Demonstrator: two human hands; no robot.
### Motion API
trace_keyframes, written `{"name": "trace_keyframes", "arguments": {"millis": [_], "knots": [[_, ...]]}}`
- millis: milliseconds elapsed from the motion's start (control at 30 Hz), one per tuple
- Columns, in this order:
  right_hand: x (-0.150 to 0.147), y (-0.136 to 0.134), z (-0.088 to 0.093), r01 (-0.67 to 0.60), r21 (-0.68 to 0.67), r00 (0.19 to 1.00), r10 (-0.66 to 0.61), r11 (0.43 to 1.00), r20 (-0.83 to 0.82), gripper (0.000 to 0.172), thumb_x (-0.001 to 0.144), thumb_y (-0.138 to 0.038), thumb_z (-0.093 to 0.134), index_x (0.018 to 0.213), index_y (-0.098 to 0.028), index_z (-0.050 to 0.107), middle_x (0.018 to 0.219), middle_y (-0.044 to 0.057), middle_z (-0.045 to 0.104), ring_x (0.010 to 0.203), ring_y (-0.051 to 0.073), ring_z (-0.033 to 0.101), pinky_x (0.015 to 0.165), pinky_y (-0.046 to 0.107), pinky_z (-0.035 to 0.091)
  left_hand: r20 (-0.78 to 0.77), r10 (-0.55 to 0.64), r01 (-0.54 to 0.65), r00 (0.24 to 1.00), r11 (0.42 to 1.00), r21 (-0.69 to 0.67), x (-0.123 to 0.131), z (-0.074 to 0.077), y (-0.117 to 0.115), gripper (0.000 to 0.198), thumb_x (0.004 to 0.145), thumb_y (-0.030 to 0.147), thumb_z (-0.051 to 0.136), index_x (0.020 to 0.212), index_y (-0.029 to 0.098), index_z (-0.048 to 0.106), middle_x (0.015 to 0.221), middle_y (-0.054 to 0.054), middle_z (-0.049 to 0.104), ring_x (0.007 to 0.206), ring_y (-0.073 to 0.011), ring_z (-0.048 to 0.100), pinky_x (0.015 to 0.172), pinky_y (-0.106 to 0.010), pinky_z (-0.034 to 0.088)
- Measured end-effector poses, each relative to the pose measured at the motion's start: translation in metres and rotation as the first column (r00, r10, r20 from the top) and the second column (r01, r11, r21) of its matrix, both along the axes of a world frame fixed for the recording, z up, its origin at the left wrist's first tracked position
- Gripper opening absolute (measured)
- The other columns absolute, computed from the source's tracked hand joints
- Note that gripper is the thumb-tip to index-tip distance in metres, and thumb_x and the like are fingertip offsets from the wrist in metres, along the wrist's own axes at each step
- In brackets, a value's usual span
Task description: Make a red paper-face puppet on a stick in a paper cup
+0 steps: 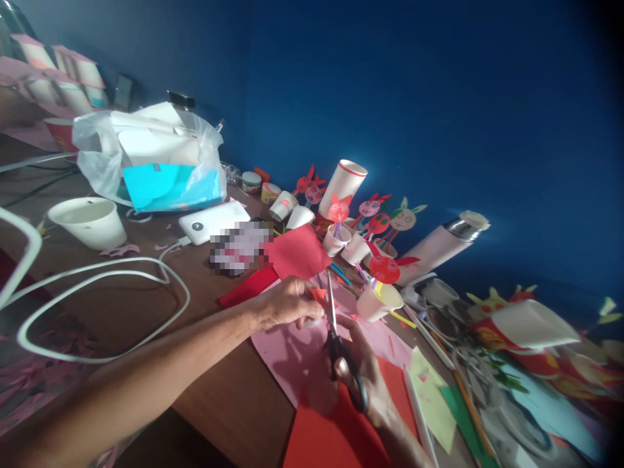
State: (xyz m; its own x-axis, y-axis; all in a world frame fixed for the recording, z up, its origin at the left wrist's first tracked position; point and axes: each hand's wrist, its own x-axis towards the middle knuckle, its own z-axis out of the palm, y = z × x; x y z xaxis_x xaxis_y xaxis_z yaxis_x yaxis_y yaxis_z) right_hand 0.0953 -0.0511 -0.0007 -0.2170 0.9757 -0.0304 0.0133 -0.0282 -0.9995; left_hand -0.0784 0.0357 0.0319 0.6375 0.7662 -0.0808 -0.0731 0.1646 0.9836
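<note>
My left hand pinches a small piece of red paper between thumb and fingers. Close beside it, my right hand is wrapped round the black handles of a pair of scissors, whose blades point away from me and stand near the red piece. Whether the blades touch the paper I cannot tell. Beneath both hands lies a pink sheet, with a larger red sheet nearer me. Past my left hand rests another red sheet.
Paper cups with paper animal faces on sticks stand ahead, beside a stack of cups and a thermos. At left are a power bank with a looping white cable, a white cup and a plastic bag.
</note>
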Motion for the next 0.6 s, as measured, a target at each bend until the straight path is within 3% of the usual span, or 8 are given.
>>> {"name": "trace_keyframes", "arguments": {"millis": [267,467,600], "knots": [[0.0023,-0.0019,0.0022,-0.063,-0.057,0.998,0.063,0.996,-0.015,0.069,0.067,-0.058,0.066,0.117,-0.024,0.033,0.062,-0.005,0.049,0.049,0.01,0.041,0.044,0.022,0.034,-0.051,-0.067,0.069,0.996,0.997,0.039,-0.0074,0.001,0.0033,0.012,0.065,0.017,0.057,0.069,0.011,0.065,0.055,0.001,0.054,0.045,-0.0065,0.042,0.044,-0.02,0.036],[0.0051,-0.0012,0.0029,-0.066,-0.097,0.998,0.065,0.993,-0.019,0.071,0.068,-0.055,0.068,0.12,-0.024,0.032,0.063,-0.006,0.046,0.049,0.008,0.038,0.042,0.02,0.032,-0.109,-0.032,0.037,0.994,0.999,0.037,-0.0088,0.0001,0.0055,0.014,0.063,0.019,0.059,0.071,0.01,0.066,0.057,0.001,0.054,0.044,-0.0061,0.042,0.043,-0.019,0.036],[0.007,0.0,-0.0009,-0.027,-0.049,0.999,0.026,0.998,-0.019,0.069,0.07,-0.054,0.067,0.121,-0.023,0.032,0.063,-0.006,0.047,0.05,0.008,0.04,0.045,0.02,0.033,-0.094,0.014,-0.017,0.996,0.999,-0.031,-0.0038,-0.0012,0.0039,0.018,0.064,0.025,0.065,0.07,0.009,0.065,0.057,0.0,0.055,0.045,-0.0072,0.044,0.045,-0.021,0.036]]}}
